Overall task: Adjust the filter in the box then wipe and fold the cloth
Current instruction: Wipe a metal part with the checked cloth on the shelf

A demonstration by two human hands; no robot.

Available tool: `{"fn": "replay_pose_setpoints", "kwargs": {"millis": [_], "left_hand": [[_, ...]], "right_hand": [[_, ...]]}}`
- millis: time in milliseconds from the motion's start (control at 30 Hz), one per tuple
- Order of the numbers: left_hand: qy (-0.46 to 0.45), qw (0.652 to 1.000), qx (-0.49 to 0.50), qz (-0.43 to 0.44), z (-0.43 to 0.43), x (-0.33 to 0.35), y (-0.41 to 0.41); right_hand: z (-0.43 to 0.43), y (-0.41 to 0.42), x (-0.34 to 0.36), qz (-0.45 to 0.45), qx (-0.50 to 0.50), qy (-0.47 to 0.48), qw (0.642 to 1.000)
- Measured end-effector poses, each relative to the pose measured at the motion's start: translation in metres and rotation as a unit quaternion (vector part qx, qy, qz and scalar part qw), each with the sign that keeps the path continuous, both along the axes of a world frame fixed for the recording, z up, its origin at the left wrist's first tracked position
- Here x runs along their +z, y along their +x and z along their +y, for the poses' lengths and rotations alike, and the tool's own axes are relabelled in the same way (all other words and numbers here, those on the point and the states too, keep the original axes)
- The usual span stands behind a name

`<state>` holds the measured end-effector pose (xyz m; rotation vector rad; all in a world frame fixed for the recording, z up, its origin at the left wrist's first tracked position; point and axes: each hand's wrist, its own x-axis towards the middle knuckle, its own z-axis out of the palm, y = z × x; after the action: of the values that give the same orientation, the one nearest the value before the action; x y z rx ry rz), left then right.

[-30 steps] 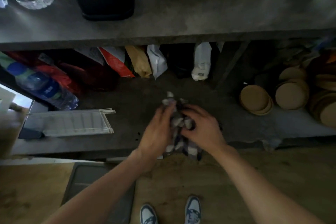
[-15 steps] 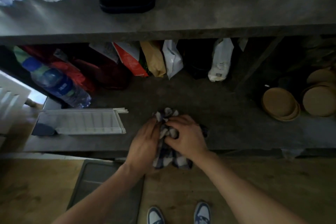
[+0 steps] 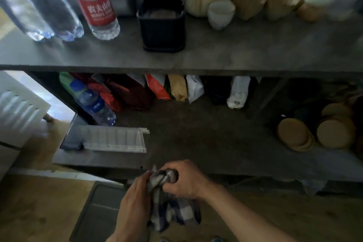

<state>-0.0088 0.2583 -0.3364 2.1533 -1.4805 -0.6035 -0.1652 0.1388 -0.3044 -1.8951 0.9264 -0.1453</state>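
Checked cloth (image 3: 170, 209), bunched into a loose wad, sits between the person's two hands in front of the lower shelf's front edge (image 3: 255, 171), above the wooden floor. Its upper part is crumpled up between the hands, and the blue-and-white lower part hangs down below them. The right hand (image 3: 185, 179) curls over the top of the wad, its fingers (image 3: 172, 167) bent and closed around the fabric, so that folds of cloth poke out just beyond the knuckles. The left hand (image 3: 135, 200) presses against the wad's left side, fingers held together and laid along the fabric; whether its fingertips pinch a fold cannot be told, since the cloth hides them.

On the lower shelf, well apart to the left of the hands, a clear plastic box (image 3: 113, 139) lies with thin white sheets sticking out at its right end. A water bottle with a blue label (image 3: 92, 104) lies behind it, next to a row of bags. Stacks of round tan coasters (image 3: 294, 134) sit at the shelf's right. On the upper shelf stand a red-labelled water bottle (image 3: 98, 6) and a black square container (image 3: 162, 25).
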Motion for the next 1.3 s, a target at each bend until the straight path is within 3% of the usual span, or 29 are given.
{"fn": "replay_pose_setpoints", "kwargs": {"millis": [67, 167, 233, 300, 367, 433, 500, 567, 667, 700, 767, 867, 1033, 1300], "left_hand": [[0.013, 0.992, 0.039, 0.115, -0.026, 0.030, -0.002], [0.051, 0.970, -0.004, 0.239, -0.092, 0.060, -0.011], [0.119, 0.957, -0.039, 0.263, -0.142, 0.061, -0.022], [0.190, 0.948, -0.014, 0.256, -0.180, 0.056, -0.031], [0.293, 0.920, 0.034, 0.260, -0.198, 0.055, -0.032], [0.338, 0.906, 0.038, 0.253, -0.204, 0.057, -0.028], [0.276, 0.945, -0.015, 0.174, -0.205, 0.048, -0.022], [0.135, 0.984, -0.095, 0.064, -0.205, 0.035, -0.019], [0.082, 0.969, -0.223, 0.070, -0.204, 0.013, -0.028], [0.088, 0.957, -0.270, 0.059, -0.202, 0.008, -0.034], [0.080, 0.941, -0.324, -0.050, -0.195, -0.005, -0.038], [0.008, 0.922, -0.315, -0.224, -0.173, -0.025, -0.037], [-0.042, 0.912, -0.344, -0.219, -0.152, -0.041, -0.038], [0.000, 0.914, -0.364, -0.182, -0.073, -0.042, -0.015]], "right_hand": [[-0.015, -0.020, 0.020, -0.012, -0.068, 0.055, 0.996], [-0.060, -0.060, 0.045, 0.031, -0.205, 0.147, 0.967], [-0.091, -0.086, 0.056, 0.059, -0.298, 0.268, 0.914], [-0.115, -0.112, 0.054, 0.058, -0.347, 0.305, 0.885], [-0.127, -0.131, 0.052, 0.059, -0.368, 0.281, 0.885], [-0.132, -0.146, 0.047, 0.068, -0.398, 0.215, 0.890], [-0.131, -0.156, 0.037, 0.132, -0.389, 0.053, 0.910], [-0.125, -0.150, 0.026, 0.201, -0.355, -0.143, 0.902], [-0.119, -0.118, 0.006, 0.098, -0.246, -0.314, 0.912], [-0.119, -0.107, 0.000, 0.106, -0.178, -0.315, 0.926], [-0.119, -0.094, -0.013, 0.188, -0.069, -0.259, 0.945], [-0.110, -0.101, -0.038, 0.278, -0.044, -0.251, 0.926], [-0.068, -0.093, -0.057, 0.329, -0.161, -0.320, 0.874], [0.009, -0.065, -0.039, 0.348, -0.107, -0.246, 0.898]]}}
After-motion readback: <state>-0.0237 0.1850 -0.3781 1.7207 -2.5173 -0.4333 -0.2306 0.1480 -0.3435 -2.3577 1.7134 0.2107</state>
